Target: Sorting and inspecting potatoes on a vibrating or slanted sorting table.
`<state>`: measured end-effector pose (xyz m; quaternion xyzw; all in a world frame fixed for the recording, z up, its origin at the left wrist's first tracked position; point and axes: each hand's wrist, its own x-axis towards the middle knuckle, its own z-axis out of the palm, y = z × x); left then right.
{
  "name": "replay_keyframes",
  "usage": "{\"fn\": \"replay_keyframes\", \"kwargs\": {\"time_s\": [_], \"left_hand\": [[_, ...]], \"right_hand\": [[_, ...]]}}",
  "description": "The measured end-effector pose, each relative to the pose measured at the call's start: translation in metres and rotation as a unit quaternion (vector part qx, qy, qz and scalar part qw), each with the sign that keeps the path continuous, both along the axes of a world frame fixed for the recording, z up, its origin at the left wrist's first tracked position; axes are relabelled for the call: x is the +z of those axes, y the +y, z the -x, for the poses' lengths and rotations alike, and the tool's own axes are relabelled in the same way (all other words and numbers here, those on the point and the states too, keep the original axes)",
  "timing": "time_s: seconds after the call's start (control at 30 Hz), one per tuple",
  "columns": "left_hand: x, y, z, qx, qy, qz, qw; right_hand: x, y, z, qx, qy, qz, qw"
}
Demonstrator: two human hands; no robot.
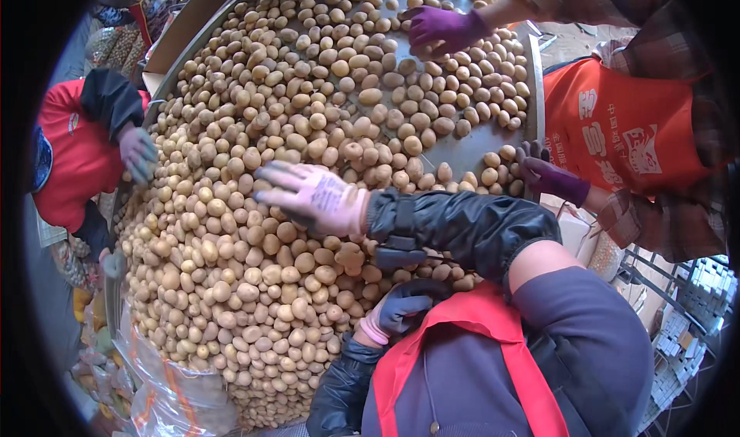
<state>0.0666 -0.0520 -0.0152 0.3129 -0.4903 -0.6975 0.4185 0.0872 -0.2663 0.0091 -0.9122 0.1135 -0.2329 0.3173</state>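
A large heap of small potatoes [231,165] covers a metal sorting table [468,148]. My right hand [315,197], in a pink and grey work glove, is stretched over the middle of the heap with its fingers apart and nothing gripped. My left hand [402,310], in a similar pink-cuffed glove, is close to my body at the near side of the heap. Its fingers are bent beside a dark area, and whether they hold anything is not clear. Black sleeve covers are on both forearms.
Across the right side, a co-worker in a red apron has purple-gloved hands [445,29] among the potatoes. Another co-worker's gloved hand [137,152] is at the left edge. More hands show at the far edge. A cardboard box [188,26] and clear plastic bags [173,396] stand beside the table.
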Motion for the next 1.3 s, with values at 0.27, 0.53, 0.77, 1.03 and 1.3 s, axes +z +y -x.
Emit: {"fn": "replay_keyframes", "kwargs": {"time_s": [0.27, 0.53, 0.77, 1.03, 1.3], "left_hand": [[0.009, 0.002, -0.019, 0.066, 0.27, -0.41, 0.869], [0.023, -0.005, -0.019, 0.107, 0.276, -0.371, 0.88], [0.021, 0.019, -0.011, 0.137, 0.365, -0.324, 0.862], [0.026, 0.061, 0.016, 0.149, 0.471, -0.39, 0.777], [0.034, 0.075, 0.02, 0.281, 0.334, -0.381, 0.815]], "right_hand": [[-0.071, -0.143, 0.021, -0.355, 0.305, 0.168, 0.868], [-0.018, -0.125, 0.08, -0.336, 0.203, 0.111, 0.913], [-0.016, 0.06, 0.14, -0.024, 0.043, -0.453, 0.89], [-0.074, -0.018, 0.103, -0.019, 0.154, 0.126, 0.98], [-0.031, 0.01, 0.022, -0.048, -0.01, 0.002, 0.999]]}}
